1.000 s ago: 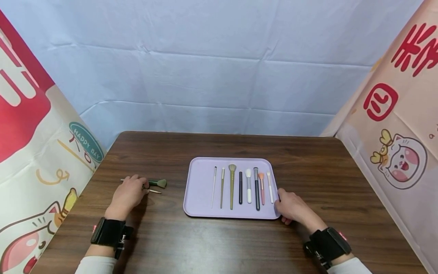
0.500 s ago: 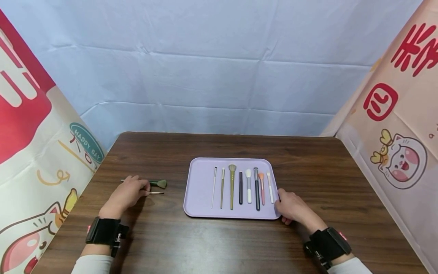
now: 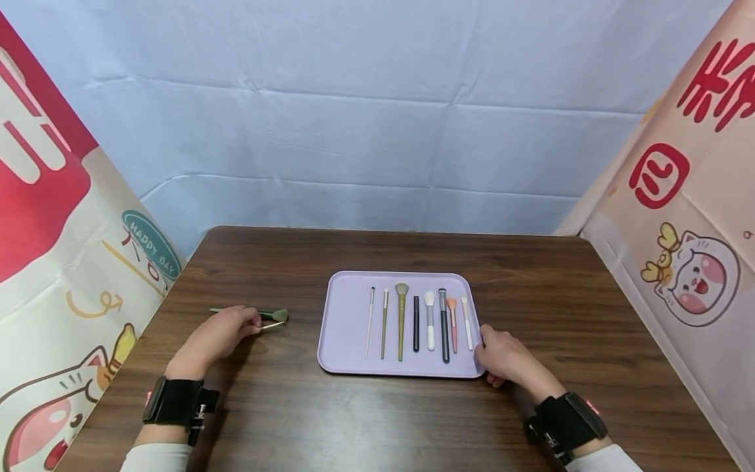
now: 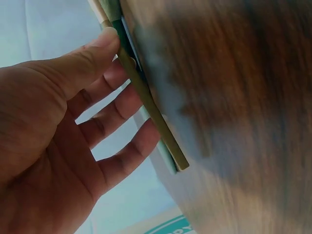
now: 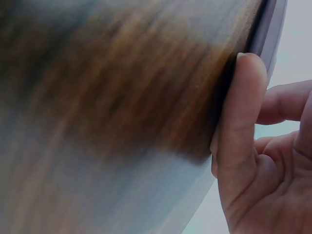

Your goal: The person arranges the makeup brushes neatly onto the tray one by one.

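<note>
On the left of the table, my left hand [image 3: 221, 335] pinches a thin makeup brush [image 4: 155, 111] between thumb and fingers. Its handle is olive, and its pale end [image 3: 272, 325] points right in the head view. Just behind it a green makeup brush [image 3: 280, 315] with a fluffy head lies on the table, partly covered by the hand. At the other side, my right hand [image 3: 504, 356] grips the near right corner of a lilac tray [image 3: 347, 364], thumb against its side in the right wrist view. Several makeup brushes stand in a row across the tray, handles toward me.
The brown wooden table [image 3: 377, 426] carries the tray near its middle. A pale blue cloth [image 3: 354, 131] hangs behind the far edge. Printed cloths flank both sides, the left one [image 3: 88, 262] and the right one [image 3: 666, 262].
My left hand has shifted slightly left. The pale end of the thin brush has swung up and right, now reaching the green brush's head. The right hand and tray stay in place.
</note>
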A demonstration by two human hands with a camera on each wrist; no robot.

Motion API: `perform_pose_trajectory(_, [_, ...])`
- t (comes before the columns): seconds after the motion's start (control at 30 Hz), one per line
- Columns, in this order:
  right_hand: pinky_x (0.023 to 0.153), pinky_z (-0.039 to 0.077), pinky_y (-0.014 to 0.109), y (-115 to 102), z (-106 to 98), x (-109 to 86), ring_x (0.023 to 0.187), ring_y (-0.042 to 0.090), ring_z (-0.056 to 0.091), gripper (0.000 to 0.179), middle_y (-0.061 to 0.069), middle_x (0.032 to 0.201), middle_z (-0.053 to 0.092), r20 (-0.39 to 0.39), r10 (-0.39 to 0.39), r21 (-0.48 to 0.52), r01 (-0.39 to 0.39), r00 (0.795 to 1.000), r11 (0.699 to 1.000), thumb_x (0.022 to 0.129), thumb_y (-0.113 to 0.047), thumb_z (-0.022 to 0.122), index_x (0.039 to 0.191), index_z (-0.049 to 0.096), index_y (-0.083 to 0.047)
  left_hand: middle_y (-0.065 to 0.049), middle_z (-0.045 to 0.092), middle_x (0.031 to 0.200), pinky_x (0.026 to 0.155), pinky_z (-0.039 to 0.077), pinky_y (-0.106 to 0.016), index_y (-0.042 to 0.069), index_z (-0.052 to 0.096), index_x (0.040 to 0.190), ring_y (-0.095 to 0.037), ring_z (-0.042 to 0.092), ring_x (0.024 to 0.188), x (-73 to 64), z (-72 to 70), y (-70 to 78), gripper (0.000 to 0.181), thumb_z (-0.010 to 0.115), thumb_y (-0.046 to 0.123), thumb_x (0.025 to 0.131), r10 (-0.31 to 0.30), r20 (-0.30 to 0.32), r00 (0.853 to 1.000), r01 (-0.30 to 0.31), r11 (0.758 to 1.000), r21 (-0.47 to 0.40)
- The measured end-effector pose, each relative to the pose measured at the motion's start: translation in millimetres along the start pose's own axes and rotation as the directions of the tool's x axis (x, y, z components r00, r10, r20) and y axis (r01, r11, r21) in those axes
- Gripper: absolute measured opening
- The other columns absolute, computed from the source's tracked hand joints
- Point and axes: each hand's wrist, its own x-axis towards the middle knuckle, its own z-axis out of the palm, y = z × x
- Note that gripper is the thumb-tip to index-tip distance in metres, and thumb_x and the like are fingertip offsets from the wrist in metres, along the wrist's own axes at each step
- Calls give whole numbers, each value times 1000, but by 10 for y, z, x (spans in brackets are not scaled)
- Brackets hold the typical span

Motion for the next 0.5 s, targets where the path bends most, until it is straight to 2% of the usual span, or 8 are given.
perform_pose_trajectory(0.2, [47, 52, 32, 6, 4, -2, 55, 21, 61, 24, 13, 76, 57, -2, 0, 3, 0, 1000, 1000, 99, -8, 46, 117, 51, 7, 6, 54, 80, 66, 39, -32, 15, 63, 89, -10, 43, 71, 17, -50, 107, 11, 66, 9, 97, -16, 14, 1000, 16, 1000, -8])
perform_pose_trajectory(0.5, [47, 52, 32, -1, 0, -6, 55, 22, 61, 24, 13, 76, 57, -1, -2, 7, 2, 1000, 1000, 99, -8, 46, 117, 51, 7, 1, 59, 81, 63, 40, -34, 12, 62, 93, -12, 45, 69, 75, -96, 262, 8, 64, 12, 100, -80, 40, 996, 81, 997, -17])
